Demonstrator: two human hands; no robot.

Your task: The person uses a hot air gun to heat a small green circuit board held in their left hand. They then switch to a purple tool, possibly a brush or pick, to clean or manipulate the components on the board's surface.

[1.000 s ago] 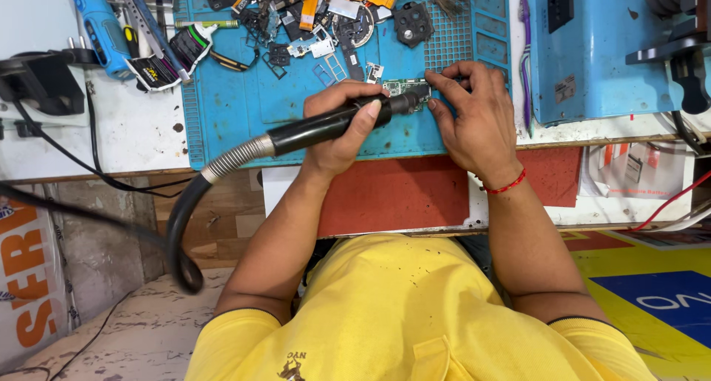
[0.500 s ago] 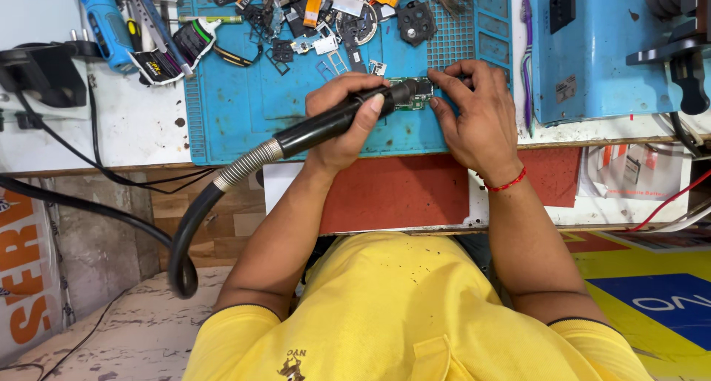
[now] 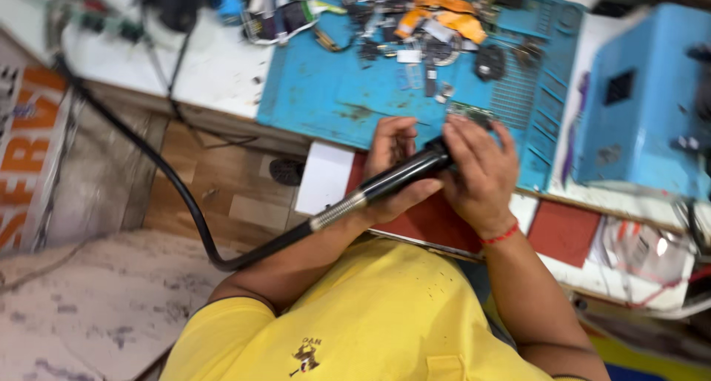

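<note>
My left hand grips a black hot-air handpiece, whose corrugated metal neck runs back into a thick black hose. My right hand closes over the handpiece's tip, with a red thread band on the wrist. A small green circuit board lies on the blue work mat just beyond my right fingertips. Both hands hover at the mat's near edge, above a red pad.
Loose phone parts, orange flex cables and screws litter the far side of the mat. A blue box-shaped station stands at the right. Cables and a black device lie on the white bench at the left. Wooden floor shows below.
The camera has tilted and shifted, so the bench now slants. Both hands with the handpiece have drawn back from the mat's middle to its near edge.
</note>
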